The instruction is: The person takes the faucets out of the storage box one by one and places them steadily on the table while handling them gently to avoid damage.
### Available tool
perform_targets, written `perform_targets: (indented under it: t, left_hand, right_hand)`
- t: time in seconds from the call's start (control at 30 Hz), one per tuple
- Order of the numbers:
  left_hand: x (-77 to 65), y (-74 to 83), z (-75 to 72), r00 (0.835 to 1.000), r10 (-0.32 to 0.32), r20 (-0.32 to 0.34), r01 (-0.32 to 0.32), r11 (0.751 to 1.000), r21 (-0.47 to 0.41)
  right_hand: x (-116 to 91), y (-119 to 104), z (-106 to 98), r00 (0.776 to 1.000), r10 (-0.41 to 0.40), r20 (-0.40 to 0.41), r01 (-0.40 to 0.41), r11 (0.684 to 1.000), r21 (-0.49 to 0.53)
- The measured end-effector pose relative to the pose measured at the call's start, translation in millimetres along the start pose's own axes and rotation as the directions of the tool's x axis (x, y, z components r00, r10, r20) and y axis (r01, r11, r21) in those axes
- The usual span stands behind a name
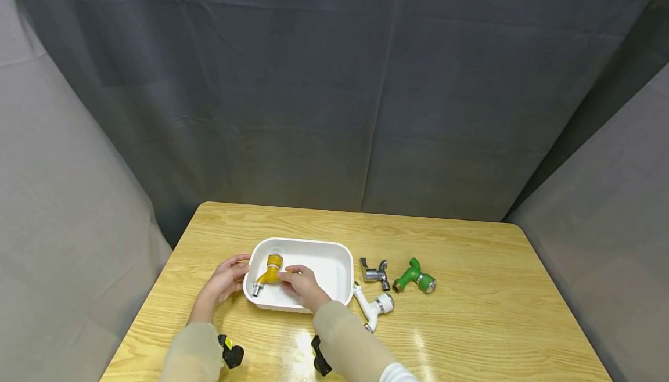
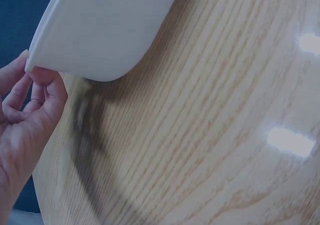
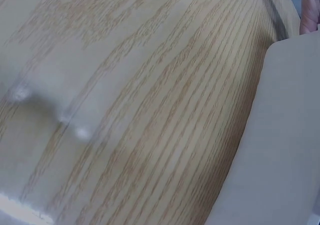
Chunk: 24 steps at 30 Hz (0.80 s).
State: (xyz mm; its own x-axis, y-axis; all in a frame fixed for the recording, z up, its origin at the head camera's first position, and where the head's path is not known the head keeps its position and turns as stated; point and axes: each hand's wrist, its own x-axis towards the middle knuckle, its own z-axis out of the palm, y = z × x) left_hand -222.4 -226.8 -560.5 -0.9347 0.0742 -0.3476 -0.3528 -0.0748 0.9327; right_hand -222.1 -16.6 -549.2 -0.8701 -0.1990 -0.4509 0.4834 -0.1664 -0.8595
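Observation:
A yellow tap with a metal threaded end lies at the left inside a white tray. My right hand reaches over the tray's near side and pinches the right end of that tap, its fingers covering part of it. At the tray's left end my left hand grips the rim. The left wrist view shows the thumb and fingers of this hand pinching the tray's corner. In the right wrist view the tray's outer wall hides the right hand's fingers.
Just right of the tray lie a chrome tap, a white tap and a green tap. All rest on a wooden table. A dark curtain hangs behind it, with pale cloth on both sides.

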Motion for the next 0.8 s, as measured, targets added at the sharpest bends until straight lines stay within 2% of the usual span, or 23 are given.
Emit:
perform_targets:
  t: [0.5, 0.67, 0.8]
  left_hand:
    - [-1.8, 1.7, -0.9, 1.0, -0.005, 0.011, 0.005, 1.0, 0.02]
    - [-1.3, 1.1, -1.2, 1.0, 0.0, 0.012, 0.0, 1.0, 0.028]
    - [-0.8, 0.9, -0.9, 1.0, -0.002, 0.007, 0.002, 0.999, 0.034]
  right_hand:
    - [3.6, 2.4, -6.8, 0.993, 0.016, -0.121, -0.014, 1.0, 0.017]
    - [4.0, -0.4, -14.3, 0.988, 0.023, -0.153, -0.013, 0.998, 0.066]
    - [4.4, -3.4, -19.0, 0.982, 0.009, -0.187, 0.018, 0.99, 0.139]
